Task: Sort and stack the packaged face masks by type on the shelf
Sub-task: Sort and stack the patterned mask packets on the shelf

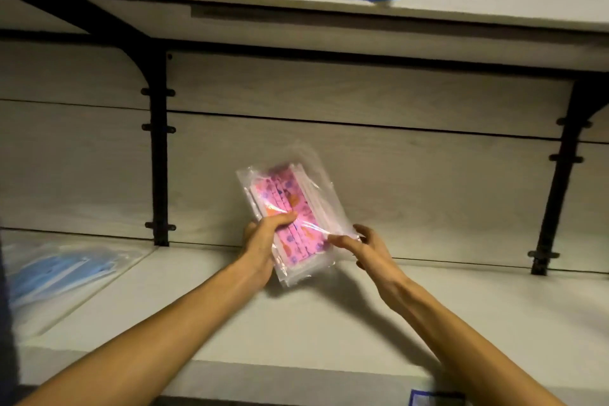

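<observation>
Blue masks lie left on shelf.

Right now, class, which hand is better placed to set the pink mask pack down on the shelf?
Left. The left hand grips the pink mask pack, thumb across its front; the right hand only touches its edge.
</observation>
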`<state>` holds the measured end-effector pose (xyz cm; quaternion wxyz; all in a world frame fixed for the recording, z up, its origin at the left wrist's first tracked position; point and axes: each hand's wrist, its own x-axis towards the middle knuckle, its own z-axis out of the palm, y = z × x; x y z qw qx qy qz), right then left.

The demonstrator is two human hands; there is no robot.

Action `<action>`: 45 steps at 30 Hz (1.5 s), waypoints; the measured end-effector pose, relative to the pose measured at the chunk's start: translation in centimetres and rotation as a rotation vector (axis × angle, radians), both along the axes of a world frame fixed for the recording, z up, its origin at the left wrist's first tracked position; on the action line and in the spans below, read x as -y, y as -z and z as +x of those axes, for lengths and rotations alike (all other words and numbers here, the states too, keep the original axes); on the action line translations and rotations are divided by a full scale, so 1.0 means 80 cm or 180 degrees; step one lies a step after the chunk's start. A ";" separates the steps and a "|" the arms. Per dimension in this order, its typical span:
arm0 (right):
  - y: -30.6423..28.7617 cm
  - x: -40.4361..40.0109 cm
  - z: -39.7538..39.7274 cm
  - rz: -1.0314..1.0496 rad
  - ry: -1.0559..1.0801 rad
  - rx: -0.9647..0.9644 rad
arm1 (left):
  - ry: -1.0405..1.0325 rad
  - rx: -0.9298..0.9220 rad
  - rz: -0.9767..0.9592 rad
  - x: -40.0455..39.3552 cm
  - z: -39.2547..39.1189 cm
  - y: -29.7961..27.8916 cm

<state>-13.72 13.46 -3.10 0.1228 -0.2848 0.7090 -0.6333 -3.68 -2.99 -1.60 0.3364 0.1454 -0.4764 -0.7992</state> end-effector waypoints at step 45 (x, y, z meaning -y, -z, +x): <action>-0.013 -0.133 -0.107 0.0089 -0.0068 -0.0863 | -0.0062 0.0354 -0.2160 -0.032 -0.059 0.078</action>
